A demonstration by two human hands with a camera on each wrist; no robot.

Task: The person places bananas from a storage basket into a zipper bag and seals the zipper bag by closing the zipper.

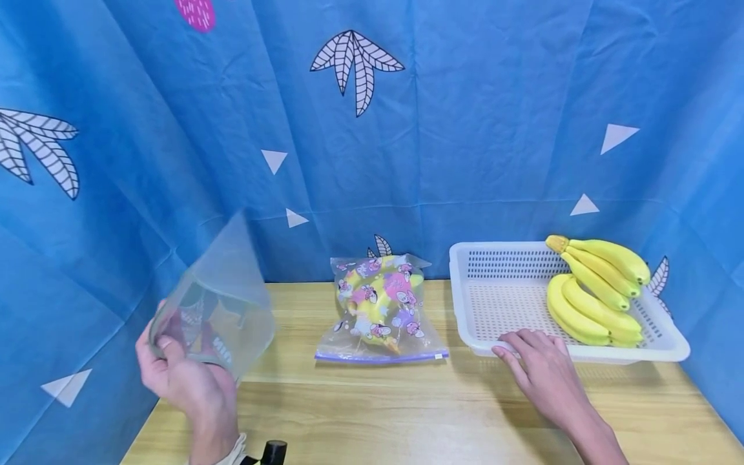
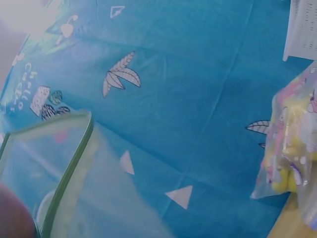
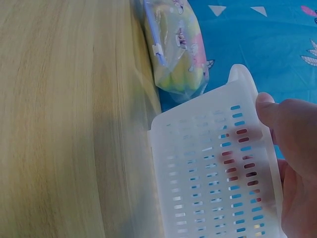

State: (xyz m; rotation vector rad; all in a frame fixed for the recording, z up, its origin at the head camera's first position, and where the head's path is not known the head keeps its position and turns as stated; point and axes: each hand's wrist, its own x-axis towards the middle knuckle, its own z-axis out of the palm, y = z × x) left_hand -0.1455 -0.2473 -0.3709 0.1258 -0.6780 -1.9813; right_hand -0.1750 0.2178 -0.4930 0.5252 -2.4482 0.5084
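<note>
My left hand holds a translucent zip bag by its green-edged mouth, raised at the left of the table. Some fingers show through the film inside the mouth, with the thumb outside. In the left wrist view the green edge stands apart as an open mouth. My right hand grips the near rim of a white plastic basket. Through the basket's slots in the right wrist view, fingers show behind the wall. Two bunches of bananas lie at the basket's right side.
Between the hands, a printed zip bag with a purple slider strip lies on the wooden table, yellow bananas inside. A blue patterned curtain closes off the back and both sides. A black cylindrical object shows at the bottom edge.
</note>
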